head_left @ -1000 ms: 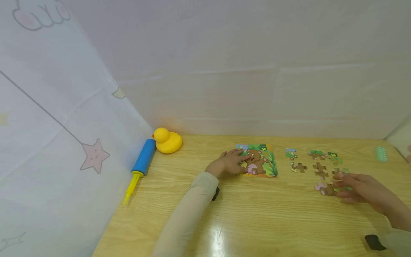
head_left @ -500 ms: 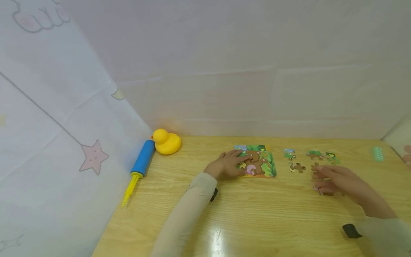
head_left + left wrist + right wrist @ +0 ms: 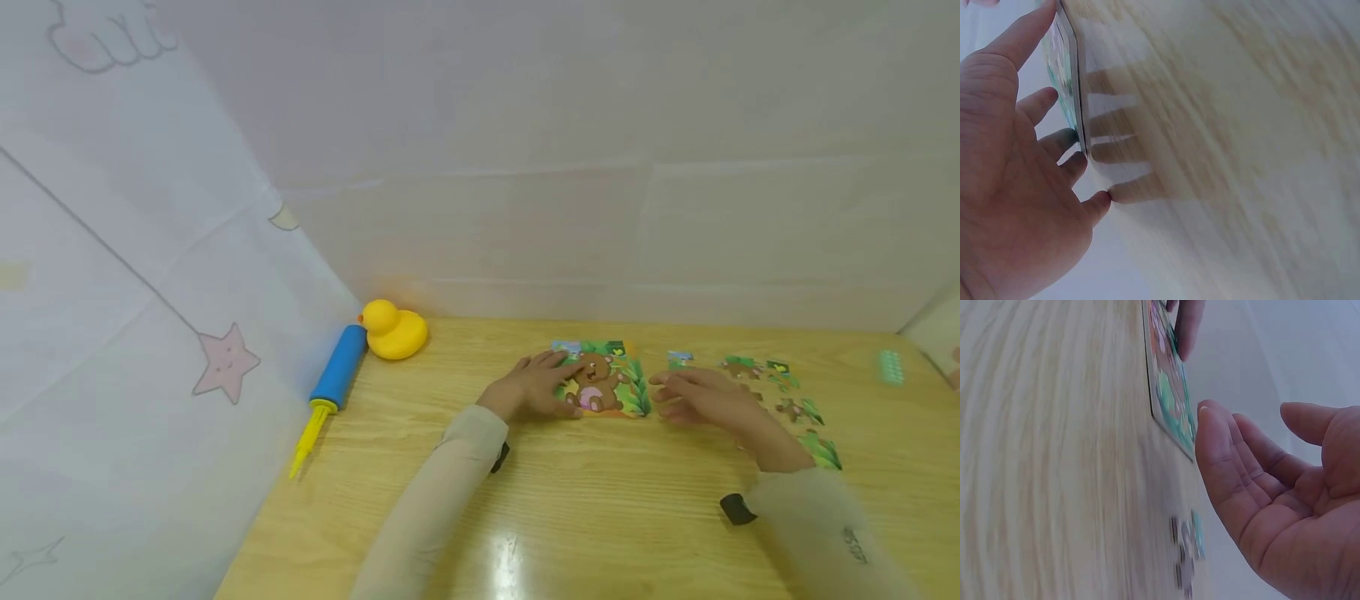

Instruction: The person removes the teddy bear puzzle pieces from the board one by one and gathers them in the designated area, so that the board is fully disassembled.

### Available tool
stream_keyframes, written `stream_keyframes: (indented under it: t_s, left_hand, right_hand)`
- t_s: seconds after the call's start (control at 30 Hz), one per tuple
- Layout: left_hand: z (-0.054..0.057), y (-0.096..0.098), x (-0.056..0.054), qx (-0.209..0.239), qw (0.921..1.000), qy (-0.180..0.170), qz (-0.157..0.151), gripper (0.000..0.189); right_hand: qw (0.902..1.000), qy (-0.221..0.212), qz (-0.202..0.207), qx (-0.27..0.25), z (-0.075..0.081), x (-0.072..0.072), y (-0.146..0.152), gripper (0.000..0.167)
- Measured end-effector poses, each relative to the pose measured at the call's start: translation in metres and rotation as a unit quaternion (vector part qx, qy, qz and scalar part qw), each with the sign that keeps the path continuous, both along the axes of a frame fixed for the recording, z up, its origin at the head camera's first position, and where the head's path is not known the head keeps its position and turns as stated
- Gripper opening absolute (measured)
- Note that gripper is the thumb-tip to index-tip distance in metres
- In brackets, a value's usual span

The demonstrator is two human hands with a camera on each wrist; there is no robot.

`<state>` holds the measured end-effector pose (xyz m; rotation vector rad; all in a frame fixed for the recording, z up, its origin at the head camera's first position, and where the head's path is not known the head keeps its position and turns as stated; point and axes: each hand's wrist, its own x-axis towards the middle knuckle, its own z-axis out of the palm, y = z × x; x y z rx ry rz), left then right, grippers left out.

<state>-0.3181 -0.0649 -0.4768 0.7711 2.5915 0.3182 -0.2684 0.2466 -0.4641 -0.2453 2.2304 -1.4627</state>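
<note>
A square bear picture puzzle board (image 3: 600,393) lies flat on the wooden table. My left hand (image 3: 529,387) rests with spread fingers on its left edge; in the left wrist view the thumb and fingertips meet the board's rim. Just off the board's right side hovers my right hand (image 3: 708,407), its fingers loosely bent and nothing between them in the right wrist view. Beneath and behind it, several loose jigsaw pieces (image 3: 825,451) are spread on the table, some partly hidden by the hand. A few of those pieces (image 3: 1186,540) also show below the board in the right wrist view.
At the back left sits a yellow rubber duck (image 3: 399,333), touching a blue and yellow hand pump (image 3: 339,367). A small pale green bumpy object (image 3: 891,367) lies at the far right. Pale cloth walls (image 3: 525,208) close off the back and left of the table (image 3: 585,517).
My right hand has moved left across the loose pieces to the board's right edge, uncovering the right-hand pieces. The left hand stays on the board.
</note>
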Motion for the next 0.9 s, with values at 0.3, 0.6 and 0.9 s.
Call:
stream_keyframes:
  t_s: [0.3,0.6,0.9]
  left_hand:
    - [-0.005,-0.007,-0.002,-0.022,0.9996,0.020,-0.001,0.086]
    - [-0.005,-0.013,-0.004,-0.019,0.9997,0.012,-0.003,0.089]
    - [-0.003,-0.015,-0.003,-0.022,0.9997,0.008,-0.002,0.087]
  right_hand:
    - [0.9999,-0.009,0.005,-0.013,-0.006,-0.017,-0.040,0.053]
    - [0.9992,-0.031,0.020,-0.014,-0.018,-0.026,-0.070,0.053]
    - [0.9988,-0.030,0.034,-0.016,-0.019,-0.031,-0.092,0.051]
